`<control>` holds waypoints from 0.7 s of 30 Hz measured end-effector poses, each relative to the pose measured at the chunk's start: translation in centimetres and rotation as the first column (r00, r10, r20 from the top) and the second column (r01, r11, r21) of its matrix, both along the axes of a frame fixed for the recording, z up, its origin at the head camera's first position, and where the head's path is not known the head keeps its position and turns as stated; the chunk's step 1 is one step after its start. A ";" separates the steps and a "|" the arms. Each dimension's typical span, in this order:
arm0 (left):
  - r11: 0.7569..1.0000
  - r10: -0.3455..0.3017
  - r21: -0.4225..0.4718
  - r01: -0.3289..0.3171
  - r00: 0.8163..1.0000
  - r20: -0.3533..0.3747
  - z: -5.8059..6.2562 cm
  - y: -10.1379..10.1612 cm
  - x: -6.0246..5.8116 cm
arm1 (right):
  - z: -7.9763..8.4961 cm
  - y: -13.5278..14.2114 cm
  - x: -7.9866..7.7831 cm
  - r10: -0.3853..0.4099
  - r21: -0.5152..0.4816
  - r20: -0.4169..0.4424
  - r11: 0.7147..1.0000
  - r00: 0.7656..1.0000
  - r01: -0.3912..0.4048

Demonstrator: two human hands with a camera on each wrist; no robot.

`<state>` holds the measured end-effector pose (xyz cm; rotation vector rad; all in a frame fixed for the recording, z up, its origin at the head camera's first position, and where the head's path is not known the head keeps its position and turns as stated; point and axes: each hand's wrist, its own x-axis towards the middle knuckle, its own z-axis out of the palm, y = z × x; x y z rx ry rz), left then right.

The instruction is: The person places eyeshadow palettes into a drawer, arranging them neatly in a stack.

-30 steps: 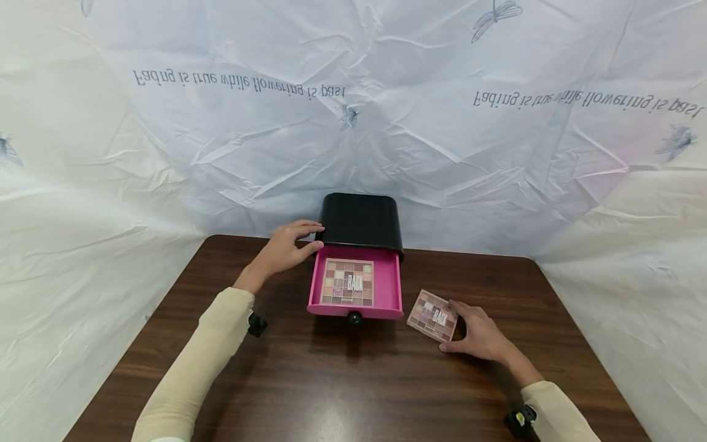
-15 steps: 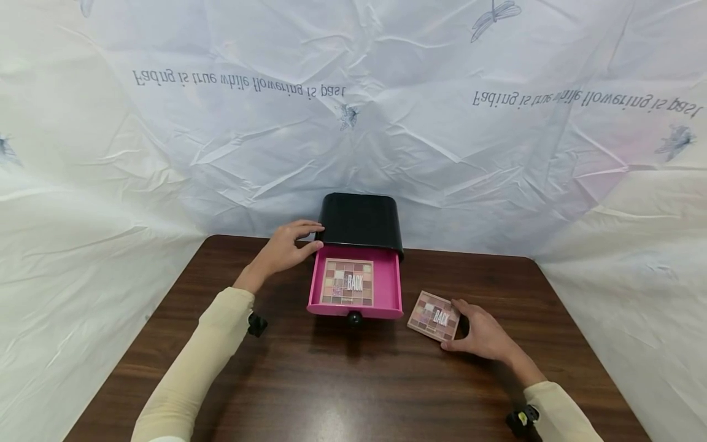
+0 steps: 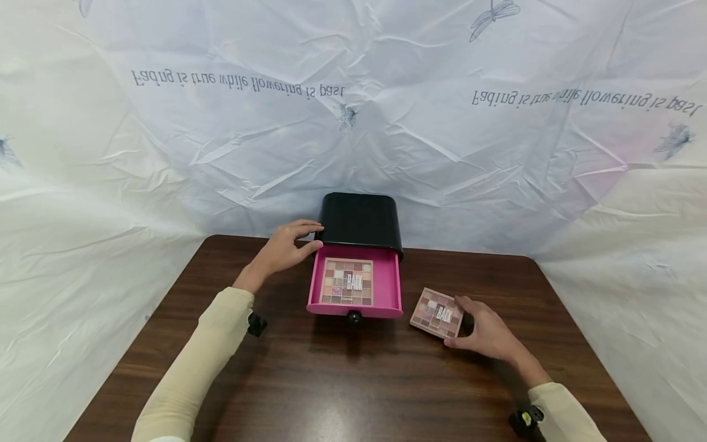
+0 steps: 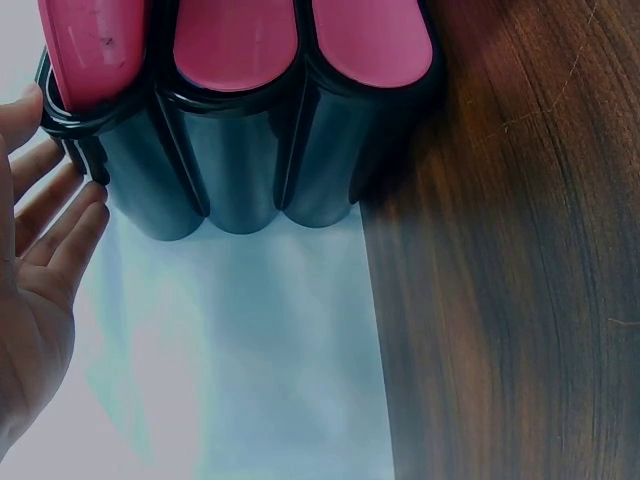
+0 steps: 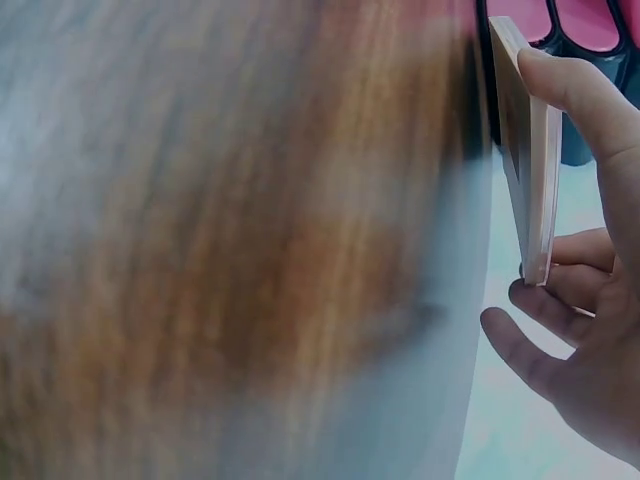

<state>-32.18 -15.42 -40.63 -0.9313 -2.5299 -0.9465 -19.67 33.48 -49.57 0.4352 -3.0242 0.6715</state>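
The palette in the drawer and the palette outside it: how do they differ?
The inside palette lies in the pink drawer; the outside palette is in the right hand's grip. The inside palette sits nearly square to the drawer; the outside palette is turned askew. Both show colour grids lettered BACK.

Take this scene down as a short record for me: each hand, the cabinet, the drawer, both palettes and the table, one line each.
Left hand: fingers against the side of the black cabinet
Right hand: grips the loose palette between thumb and fingers
Cabinet: black, at the table's far edge
Open drawer: pink, pulled out, round black knob in front
Palette in drawer: lies flat toward the left, "BACK" on its face
Loose palette: outside the drawer, to its right, also marked "BACK"
Table: dark brown, wood-grained
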 end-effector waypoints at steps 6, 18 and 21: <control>1.000 -0.002 0.001 0.002 1.000 -0.010 0.0 0.0 0.1 | 0.9 0.2 0.2 0.002 0.003 -0.044 1.000 0.999 -0.002; 1.000 -0.002 -0.003 0.002 1.000 -0.017 0.0 0.0 0.1 | 3.5 -0.2 0.6 -0.009 0.002 -0.138 1.000 0.990 0.009; 1.000 -0.003 -0.003 0.003 1.000 -0.019 0.0 0.0 0.1 | 4.2 -0.2 0.7 -0.004 0.004 -0.157 1.000 0.988 0.005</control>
